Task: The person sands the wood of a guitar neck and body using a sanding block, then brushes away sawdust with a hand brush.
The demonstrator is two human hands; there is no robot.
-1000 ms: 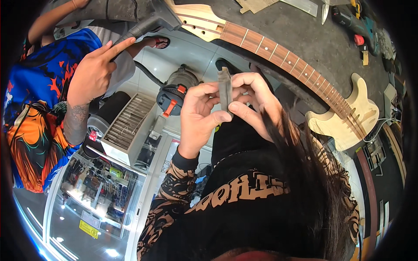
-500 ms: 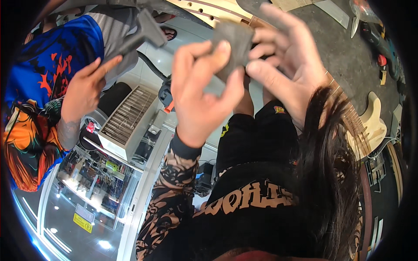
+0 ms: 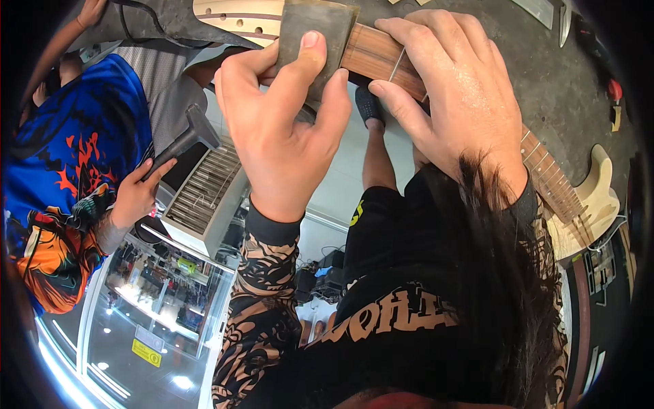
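Observation:
My left hand [image 3: 279, 129] holds a flat grey rectangle that looks like folded sandpaper [image 3: 330, 24], its thumb pressed on top. This piece lies across the guitar neck [image 3: 373, 53], where the dark wooden fretboard meets the pale headstock [image 3: 235, 15]. Spread over the frets beside it, my right hand [image 3: 463, 95] grips the neck, fingers on the far side and thumb on the near side. Beyond my right wrist the neck runs on to the pale, unpainted guitar body [image 3: 593, 194]. Whatever lies under the sandpaper is hidden.
At the left another person in a blue patterned shirt [image 3: 88, 123] holds a black T-shaped tool [image 3: 184, 140]. Below stand a slatted metal box [image 3: 204, 187] and a glass display case [image 3: 163, 293]. Tools, one with a red part [image 3: 614, 90], lie on the grey surface at right.
Both my hands have come down from the air onto the guitar neck, the sandpaper now laid across it. The other person's hand and T-shaped tool have moved lower.

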